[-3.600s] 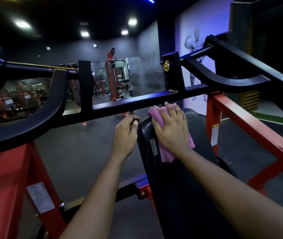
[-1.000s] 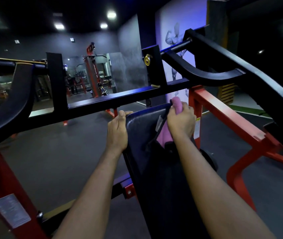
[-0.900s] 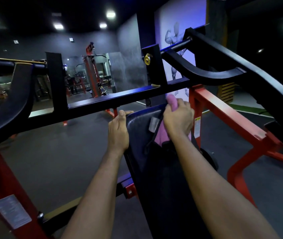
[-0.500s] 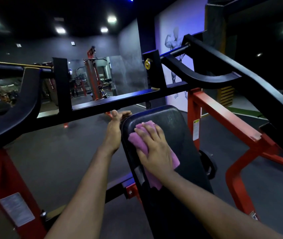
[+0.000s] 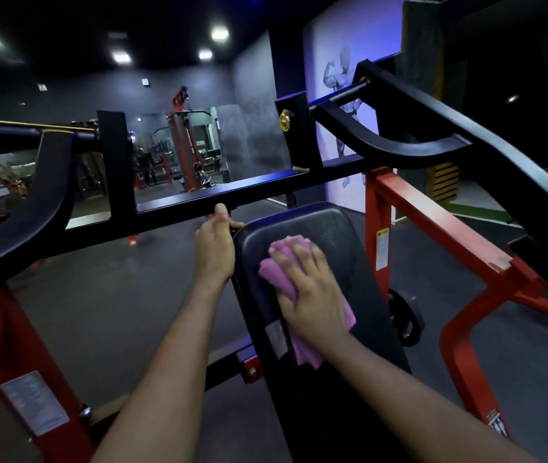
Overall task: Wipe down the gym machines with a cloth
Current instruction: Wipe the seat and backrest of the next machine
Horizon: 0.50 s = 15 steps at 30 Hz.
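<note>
Currently the step in hand is wiping the padded face of the inclined bench of one machine. The cloth, pink and folded, lies flat on the upper half of that face, left of centre and below the rounded top edge. The right hand rests palm-down on it. Its fingers are straight and slightly spread, pressing the cloth onto the padding rather than pinching it. Cloth shows just past the fingertips, along the left side of the hand, and as a tail under the wrist; the palm covers the rest.

The left hand steadies the work. Its fingers are curled over the upper left edge of the bench, with the thumb raised toward the black crossbar. Whether the thumb touches the bar cannot be told.

Judged progress: the wipe is at the top portion of the padding. The right-hand strip and the lower length beneath the forearm appear to be left to do, along with the crossbar and the red frame.

Next move, as a judgement: slide the flat hand across or down the face under even pressure, carrying the cloth with it. Keep the palm over the cloth so it does not bunch or slip off the left edge near the side label.
</note>
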Tool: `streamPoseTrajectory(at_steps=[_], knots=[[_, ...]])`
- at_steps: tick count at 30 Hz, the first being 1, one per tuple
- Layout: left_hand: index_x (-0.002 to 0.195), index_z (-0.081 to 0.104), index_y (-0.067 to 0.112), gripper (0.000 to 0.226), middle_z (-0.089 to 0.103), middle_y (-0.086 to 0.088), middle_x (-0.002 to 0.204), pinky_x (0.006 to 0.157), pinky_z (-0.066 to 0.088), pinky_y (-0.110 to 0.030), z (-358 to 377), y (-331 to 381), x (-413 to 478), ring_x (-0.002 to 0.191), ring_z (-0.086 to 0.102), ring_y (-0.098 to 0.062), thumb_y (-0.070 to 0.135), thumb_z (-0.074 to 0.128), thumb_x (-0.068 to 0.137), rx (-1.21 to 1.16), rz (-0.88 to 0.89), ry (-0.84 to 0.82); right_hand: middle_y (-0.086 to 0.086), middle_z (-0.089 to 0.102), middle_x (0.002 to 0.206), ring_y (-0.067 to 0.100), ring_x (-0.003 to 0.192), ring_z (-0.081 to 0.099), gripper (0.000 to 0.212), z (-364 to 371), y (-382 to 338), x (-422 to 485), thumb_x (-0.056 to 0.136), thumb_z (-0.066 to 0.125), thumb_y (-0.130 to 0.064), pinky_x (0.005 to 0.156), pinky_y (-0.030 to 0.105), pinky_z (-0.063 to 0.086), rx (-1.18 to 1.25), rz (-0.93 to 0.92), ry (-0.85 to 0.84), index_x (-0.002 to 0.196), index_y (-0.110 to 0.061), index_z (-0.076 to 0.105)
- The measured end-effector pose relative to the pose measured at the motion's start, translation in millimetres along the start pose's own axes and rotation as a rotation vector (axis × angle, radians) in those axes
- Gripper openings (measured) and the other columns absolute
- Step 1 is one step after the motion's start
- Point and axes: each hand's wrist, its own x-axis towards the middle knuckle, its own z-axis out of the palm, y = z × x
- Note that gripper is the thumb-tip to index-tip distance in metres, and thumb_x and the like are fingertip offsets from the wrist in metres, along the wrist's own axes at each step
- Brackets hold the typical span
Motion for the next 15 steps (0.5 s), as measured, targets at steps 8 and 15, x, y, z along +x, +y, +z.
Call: streamPoseTrajectory(at_steps=[8, 15], knots=[[0.077, 0.038, 0.016, 0.03, 0.042, 0.004, 0.072, 0.054, 0.033, -0.014, 18.9, -2.4, -11.6, 0.06, 0.039, -0.002, 0.018, 0.042, 0.107, 0.11, 0.07, 0.043, 0.005, 0.029, 0.158, 0.03, 0.149, 0.019, 0.061, -29.9, 59.2, 84.6, 0.095, 0.051, -0.052, 0.12, 0.064, 0.017, 0.065, 0.413, 0.105, 0.148, -0.028, 0.032], [0.078, 0.038, 0.016, 0.029, 0.042, 0.006, 0.069, 0.052, 0.033, -0.012, 18.8, 2.4, -18.0, 0.058, 0.043, 0.003, 0.016, 0.041, 0.107, 0.1, 0.077, 0.045, -0.005, 0.001, 0.172, 0.027, 0.157, 0.009, 0.063, -18.1, 49.9, 36.6, 0.102, 0.038, -0.062, 0.118, 0.06, 0.027, 0.012, 0.312, 0.098, 0.159, -0.047, 0.016]])
